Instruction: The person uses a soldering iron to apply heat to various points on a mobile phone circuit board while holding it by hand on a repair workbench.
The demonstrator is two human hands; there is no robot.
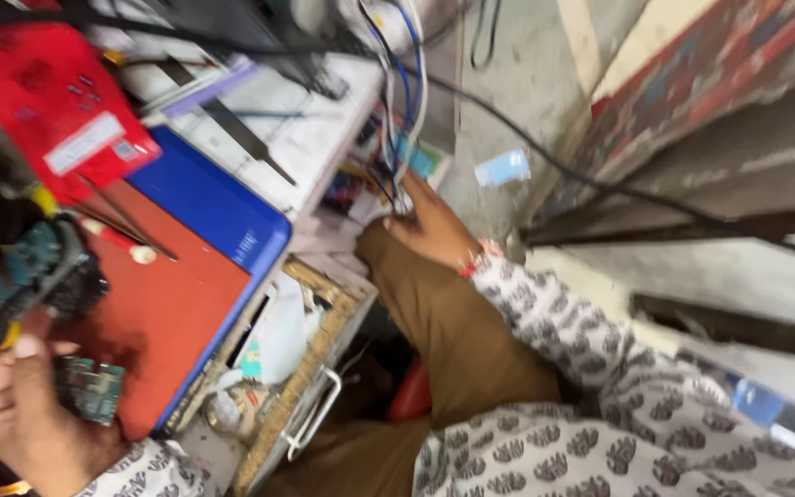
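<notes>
Gripping a green circuit board (pixel 91 388) in left hand (pixel 13 414); right hand (pixel 430 225) reaching into hanging wires (pixel 396 138) (fingers hidden, grip unclear). Next: probably picking one out carefully.
</notes>
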